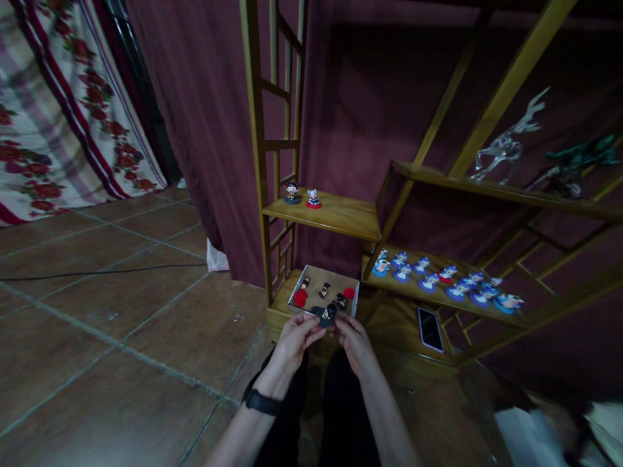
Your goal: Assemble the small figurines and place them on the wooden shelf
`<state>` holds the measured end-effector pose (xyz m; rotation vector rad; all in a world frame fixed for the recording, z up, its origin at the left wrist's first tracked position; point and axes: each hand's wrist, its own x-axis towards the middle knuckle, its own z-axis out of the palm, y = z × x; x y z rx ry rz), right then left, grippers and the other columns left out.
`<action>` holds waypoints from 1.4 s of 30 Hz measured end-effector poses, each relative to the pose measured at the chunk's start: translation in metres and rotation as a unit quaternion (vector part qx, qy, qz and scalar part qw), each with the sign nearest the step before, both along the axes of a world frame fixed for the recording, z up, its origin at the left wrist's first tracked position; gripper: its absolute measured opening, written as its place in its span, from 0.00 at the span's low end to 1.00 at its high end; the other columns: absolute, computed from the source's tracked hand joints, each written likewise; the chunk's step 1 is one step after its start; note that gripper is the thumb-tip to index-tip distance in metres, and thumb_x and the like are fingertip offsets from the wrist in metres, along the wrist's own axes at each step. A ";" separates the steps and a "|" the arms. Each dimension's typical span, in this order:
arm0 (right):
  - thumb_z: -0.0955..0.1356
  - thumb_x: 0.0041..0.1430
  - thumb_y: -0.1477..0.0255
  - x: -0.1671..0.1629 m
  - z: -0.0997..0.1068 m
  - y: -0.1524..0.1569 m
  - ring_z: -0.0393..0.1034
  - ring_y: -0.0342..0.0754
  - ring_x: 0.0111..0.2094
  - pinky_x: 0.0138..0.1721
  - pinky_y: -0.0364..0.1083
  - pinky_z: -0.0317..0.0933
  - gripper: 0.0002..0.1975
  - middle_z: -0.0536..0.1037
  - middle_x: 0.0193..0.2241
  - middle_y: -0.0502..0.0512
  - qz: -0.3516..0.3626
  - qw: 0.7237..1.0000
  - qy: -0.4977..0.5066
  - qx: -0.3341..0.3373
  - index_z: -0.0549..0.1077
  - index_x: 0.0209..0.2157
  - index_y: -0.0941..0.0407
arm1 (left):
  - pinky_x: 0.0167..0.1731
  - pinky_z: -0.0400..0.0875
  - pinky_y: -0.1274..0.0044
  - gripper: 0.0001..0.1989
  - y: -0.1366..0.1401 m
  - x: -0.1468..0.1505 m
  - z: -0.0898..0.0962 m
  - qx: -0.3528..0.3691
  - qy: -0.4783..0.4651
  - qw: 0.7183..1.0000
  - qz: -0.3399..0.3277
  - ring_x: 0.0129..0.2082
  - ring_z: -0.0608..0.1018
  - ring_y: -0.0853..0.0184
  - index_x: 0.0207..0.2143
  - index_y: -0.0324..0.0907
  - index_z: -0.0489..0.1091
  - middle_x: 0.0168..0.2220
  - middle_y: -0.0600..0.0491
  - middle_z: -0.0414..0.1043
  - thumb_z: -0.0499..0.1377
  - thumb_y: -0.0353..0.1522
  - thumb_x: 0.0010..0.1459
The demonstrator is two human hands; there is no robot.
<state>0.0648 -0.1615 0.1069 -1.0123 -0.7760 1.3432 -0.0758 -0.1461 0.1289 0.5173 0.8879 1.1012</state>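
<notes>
Just over the near edge of a shallow open box [298,283], my two hands meet. My left hand [293,337] is closed, pinching a dark grey round base [320,316]. From the other side my right hand [355,342] pinches a small black-haired figurine [331,310], which touches or overlaps the base; whether the two are joined I cannot tell. Inside the box lie several small dark figurines, among them one in the middle [324,290], with red round bases [300,298] at the left and another at the right.
The box stands on the bottom board of a wooden display shelf [335,217]. Two finished-looking figurines [292,193] stand on the board above. Several blue-and-white figurines [428,282] fill the right shelf, with a phone [430,329] below. A clear deer ornament [506,146] stands higher up.
</notes>
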 end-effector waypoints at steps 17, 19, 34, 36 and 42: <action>0.71 0.40 0.71 0.001 0.000 0.006 0.64 0.40 0.19 0.20 0.40 0.59 0.07 0.75 0.22 0.50 0.000 0.997 0.061 -0.055 0.74 0.25 0.59 | 0.22 0.71 0.82 0.10 -0.002 0.005 -0.006 -0.018 0.011 0.998 -0.051 0.22 0.76 0.72 0.30 0.37 0.69 0.24 0.51 0.74 0.64 0.31 0.45; 0.71 0.40 0.71 0.002 0.001 0.006 0.64 0.40 0.18 0.19 0.40 0.59 0.06 0.75 0.22 0.50 0.017 0.997 0.050 -0.060 0.74 0.24 0.59 | 0.20 0.70 0.84 0.10 -0.001 0.004 -0.006 -0.015 0.013 0.998 -0.057 0.20 0.75 0.73 0.32 0.37 0.69 0.23 0.52 0.73 0.64 0.31 0.46; 0.71 0.44 0.65 -0.001 0.006 -0.007 0.70 0.45 0.32 0.34 0.45 0.66 0.14 0.76 0.35 0.54 0.007 0.999 0.042 0.001 0.74 0.36 0.55 | 0.24 0.73 0.83 0.05 0.004 0.006 -0.006 -0.025 -0.027 0.999 -0.004 0.21 0.75 0.73 0.29 0.34 0.69 0.24 0.50 0.74 0.61 0.25 0.48; 0.71 0.45 0.65 -0.003 0.005 -0.009 0.70 0.46 0.33 0.36 0.47 0.66 0.15 0.76 0.35 0.54 0.010 0.999 0.033 0.009 0.74 0.37 0.55 | 0.25 0.73 0.83 0.05 0.004 0.006 -0.006 -0.025 -0.032 0.999 -0.003 0.21 0.76 0.73 0.29 0.34 0.69 0.23 0.51 0.73 0.62 0.25 0.47; 0.70 0.47 0.66 -0.006 0.001 -0.007 0.70 0.46 0.36 0.41 0.48 0.64 0.14 0.75 0.38 0.54 0.006 0.999 0.031 0.016 0.74 0.38 0.54 | 0.24 0.72 0.84 0.06 0.003 0.008 -0.006 -0.027 -0.030 0.999 0.015 0.22 0.76 0.73 0.29 0.35 0.68 0.24 0.51 0.73 0.63 0.24 0.46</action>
